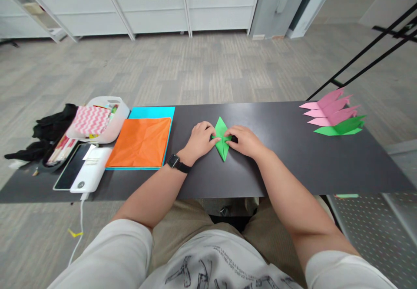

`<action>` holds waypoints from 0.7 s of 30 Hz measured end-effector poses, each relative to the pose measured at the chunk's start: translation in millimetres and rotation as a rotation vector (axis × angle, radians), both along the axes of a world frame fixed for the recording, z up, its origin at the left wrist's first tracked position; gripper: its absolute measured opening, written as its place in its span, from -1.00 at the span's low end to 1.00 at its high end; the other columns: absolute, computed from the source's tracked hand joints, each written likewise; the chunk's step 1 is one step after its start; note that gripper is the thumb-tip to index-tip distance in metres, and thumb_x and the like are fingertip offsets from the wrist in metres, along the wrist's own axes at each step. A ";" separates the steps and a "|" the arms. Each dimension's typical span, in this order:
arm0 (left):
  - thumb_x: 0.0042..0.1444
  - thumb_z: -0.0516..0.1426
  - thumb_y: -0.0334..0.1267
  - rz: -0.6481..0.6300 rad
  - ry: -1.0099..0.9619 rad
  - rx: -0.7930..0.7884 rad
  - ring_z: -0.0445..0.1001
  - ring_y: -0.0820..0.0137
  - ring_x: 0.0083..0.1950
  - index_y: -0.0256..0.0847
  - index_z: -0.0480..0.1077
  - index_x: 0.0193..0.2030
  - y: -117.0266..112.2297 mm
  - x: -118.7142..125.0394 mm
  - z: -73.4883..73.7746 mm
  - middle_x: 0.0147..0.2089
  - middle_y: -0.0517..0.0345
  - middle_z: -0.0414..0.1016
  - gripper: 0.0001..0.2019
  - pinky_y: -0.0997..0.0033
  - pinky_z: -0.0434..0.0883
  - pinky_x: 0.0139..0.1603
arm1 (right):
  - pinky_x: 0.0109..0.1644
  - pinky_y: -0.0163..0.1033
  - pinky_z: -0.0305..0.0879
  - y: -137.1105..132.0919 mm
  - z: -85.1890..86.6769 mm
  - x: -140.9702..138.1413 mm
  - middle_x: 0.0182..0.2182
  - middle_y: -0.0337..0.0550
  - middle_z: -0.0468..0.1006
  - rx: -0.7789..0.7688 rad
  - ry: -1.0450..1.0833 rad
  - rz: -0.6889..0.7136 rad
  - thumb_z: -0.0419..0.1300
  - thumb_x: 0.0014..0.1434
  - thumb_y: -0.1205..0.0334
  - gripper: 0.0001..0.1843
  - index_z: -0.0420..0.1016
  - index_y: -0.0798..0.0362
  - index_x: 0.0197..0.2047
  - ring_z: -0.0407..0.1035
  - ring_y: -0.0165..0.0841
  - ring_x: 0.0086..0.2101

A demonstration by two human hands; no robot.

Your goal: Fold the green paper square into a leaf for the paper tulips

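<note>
A green sheet of origami paper [222, 143], folded into a narrow diamond, lies on the dark table in front of me. Its points face away from me and toward me. My left hand [202, 137] grips its left corner between thumb and curled fingers. On the opposite corner, my right hand [243, 140] pinches the paper the same way. Small dark bits show at both sets of fingertips; I cannot make out what they are. Creases run across the middle of the diamond.
Orange paper [143, 143] lies on blue sheets [153, 112] at left. Beyond are a white power bank [93, 169] with a cable, a phone [73, 167], a white basket [122, 115] and black cloth [55, 124]. Pink folded paper figures [332, 109] and a green one [345, 127] stand at right.
</note>
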State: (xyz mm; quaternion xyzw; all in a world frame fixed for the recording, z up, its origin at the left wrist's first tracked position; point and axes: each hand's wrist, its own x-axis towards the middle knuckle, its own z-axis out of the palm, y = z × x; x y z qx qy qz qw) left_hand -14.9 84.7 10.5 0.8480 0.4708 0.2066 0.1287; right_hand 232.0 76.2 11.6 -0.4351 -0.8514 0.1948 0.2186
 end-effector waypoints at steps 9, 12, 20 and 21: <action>0.36 0.30 -0.16 0.055 0.015 0.012 0.42 0.09 0.23 -0.15 0.50 -0.13 -2.0 3.6 -0.6 0.14 -0.04 0.46 -0.86 -0.02 0.39 0.34 | 0.17 0.00 0.34 1.3 -6.7 3.2 -0.05 -0.11 0.65 0.017 0.004 0.022 0.33 0.36 0.26 -0.76 0.72 -0.16 0.05 0.50 -0.15 -0.01; 0.37 0.28 -0.16 0.060 0.024 0.010 0.41 0.08 0.24 -0.16 0.50 -0.12 -2.6 4.6 -0.5 0.16 -0.06 0.45 -0.86 -0.03 0.39 0.35 | 0.17 0.01 0.33 1.5 -7.8 2.9 -0.06 -0.12 0.64 0.019 0.003 0.023 0.33 0.37 0.27 -0.75 0.76 -0.20 0.04 0.50 -0.16 -0.02; 0.42 0.23 -0.20 0.062 0.009 -0.002 0.44 0.11 0.22 -0.18 0.48 0.00 -1.8 1.6 5.6 0.13 -0.06 0.50 -0.87 0.01 0.40 0.34 | 0.14 0.03 0.31 -1.7 -5.2 -0.8 -0.05 -0.12 0.62 0.049 -0.055 0.006 0.32 0.37 0.28 -0.71 0.78 -0.26 0.05 0.47 -0.15 0.00; 0.44 0.22 -0.21 0.050 -0.008 0.009 0.46 0.12 0.21 -0.18 0.49 0.02 -1.5 -0.5 8.3 0.12 -0.05 0.51 -0.87 0.02 0.41 0.33 | 0.14 0.03 0.31 -2.1 -4.9 -1.2 -0.05 -0.12 0.62 0.053 -0.058 0.005 0.32 0.37 0.28 -0.71 0.78 -0.26 0.05 0.47 -0.15 0.00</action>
